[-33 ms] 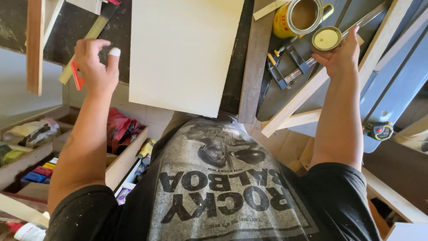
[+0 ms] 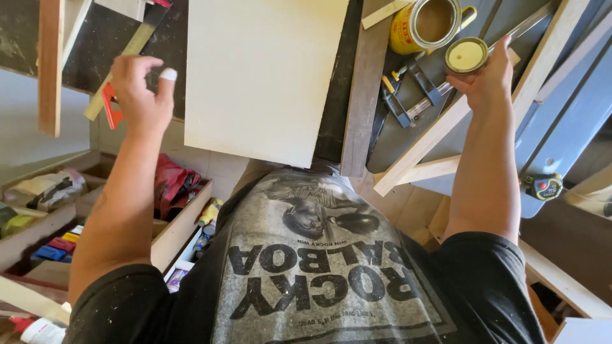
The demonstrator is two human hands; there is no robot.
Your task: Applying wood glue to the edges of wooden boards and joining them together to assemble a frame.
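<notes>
Pale square board (image 2: 264,76): lies flat on the dark table (image 2: 331,114), centre of view. Right of the board, an open yellow tin (image 2: 426,24) stands upright holding brown liquid. Round lid (image 2: 466,55): just below-right of the tin, pinched at its edge in the grip of the right hand (image 2: 488,79). A black clamp (image 2: 408,95) lies between board and lid. Left of the board, the left hand (image 2: 141,95) hovers, fingers loosely curled, holding nothing, white material on one fingertip, near a red-handled tool (image 2: 111,105).

A big pale board (image 2: 264,76) lies on the dark bench. A black clamp (image 2: 408,95) and a yellow tape measure (image 2: 542,186) sit nearby.
</notes>
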